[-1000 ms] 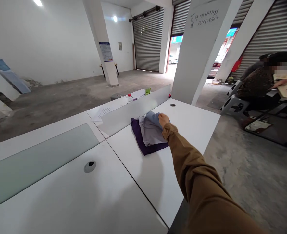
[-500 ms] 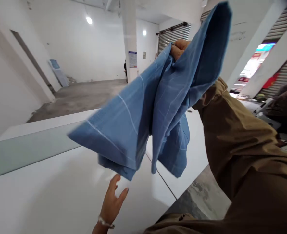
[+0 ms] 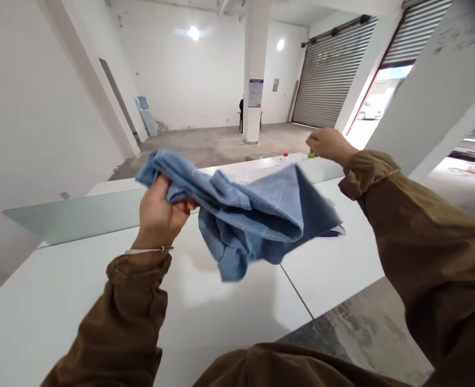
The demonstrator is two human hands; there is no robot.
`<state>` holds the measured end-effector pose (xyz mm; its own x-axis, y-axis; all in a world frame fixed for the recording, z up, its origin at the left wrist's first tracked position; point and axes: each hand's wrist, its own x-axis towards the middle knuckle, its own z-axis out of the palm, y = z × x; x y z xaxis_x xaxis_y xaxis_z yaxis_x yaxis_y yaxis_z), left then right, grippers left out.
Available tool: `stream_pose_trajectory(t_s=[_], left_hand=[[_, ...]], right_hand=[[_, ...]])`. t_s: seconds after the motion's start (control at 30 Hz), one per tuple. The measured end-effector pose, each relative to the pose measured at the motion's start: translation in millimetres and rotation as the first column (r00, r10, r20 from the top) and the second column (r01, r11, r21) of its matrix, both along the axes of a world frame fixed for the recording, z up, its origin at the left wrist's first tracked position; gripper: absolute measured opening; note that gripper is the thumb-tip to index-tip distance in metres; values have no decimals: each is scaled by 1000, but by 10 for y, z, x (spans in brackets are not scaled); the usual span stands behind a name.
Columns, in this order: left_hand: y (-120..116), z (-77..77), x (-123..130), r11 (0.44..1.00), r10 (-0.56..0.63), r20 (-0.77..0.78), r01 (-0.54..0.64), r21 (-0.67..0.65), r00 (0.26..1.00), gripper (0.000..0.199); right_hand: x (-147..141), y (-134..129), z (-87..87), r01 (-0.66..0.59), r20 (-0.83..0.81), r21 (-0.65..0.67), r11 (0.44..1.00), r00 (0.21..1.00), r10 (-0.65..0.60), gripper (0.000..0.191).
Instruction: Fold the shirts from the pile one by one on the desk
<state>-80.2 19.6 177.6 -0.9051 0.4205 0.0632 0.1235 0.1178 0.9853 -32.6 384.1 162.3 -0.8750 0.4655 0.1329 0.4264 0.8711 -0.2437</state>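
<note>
Both hands are raised over a white table (image 3: pixel 229 322), each coming out of a brown sleeve. Left hand (image 3: pixel 160 212) grips one bunched end of a blue cloth (image 3: pixel 237 207), thumb on the near side; a thin bracelet (image 3: pixel 149 250) circles that wrist. Right hand (image 3: pixel 328 145) is held higher and farther off, its fingers bent inward, apart from the blue cloth as far as the view shows; I cannot tell whether it is fully closed or has anything in it.

Held in the air above the table, the blue cloth stretches from the left hand toward the right, with folds along its top, a wide loose opening facing the near side, and a flap hanging below. Past its right end, the edge of a purple cloth (image 3: pixel 331 234) shows on the table, mostly hidden.

A low divider (image 3: pixel 80 220) stands along the table's far side. Beyond it are a bottle with a red cap (image 3: pixel 286 155) and something green (image 3: pixel 310 155) just under the right hand. Farther back, a notice (image 3: pixel 256 92) hangs on a white pillar (image 3: pixel 256 48).
</note>
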Motion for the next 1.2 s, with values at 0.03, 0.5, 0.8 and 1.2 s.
stream_pose_trajectory(t_s=[0.03,0.5,0.8,1.2], left_hand=[[150,161,-31,991,9,33,-14,135,999,32],[750,519,-170,905,68,-11,-57,423,998,22],[658,494,-155,910,40,-22,-27,414,999,19],[810,466,-99,883,-86,35,60,466,996,20]], right_hand=[[14,16,-75,2,24,-64,998,1000,0,26],[681,-1428,-429,-704,-292,-474,529,692,660,34],[366,-1605,-534,-447,-450,-156,881,826,339,70],[586,-1267,-190,-458,-173,-313,832,889,425,25]])
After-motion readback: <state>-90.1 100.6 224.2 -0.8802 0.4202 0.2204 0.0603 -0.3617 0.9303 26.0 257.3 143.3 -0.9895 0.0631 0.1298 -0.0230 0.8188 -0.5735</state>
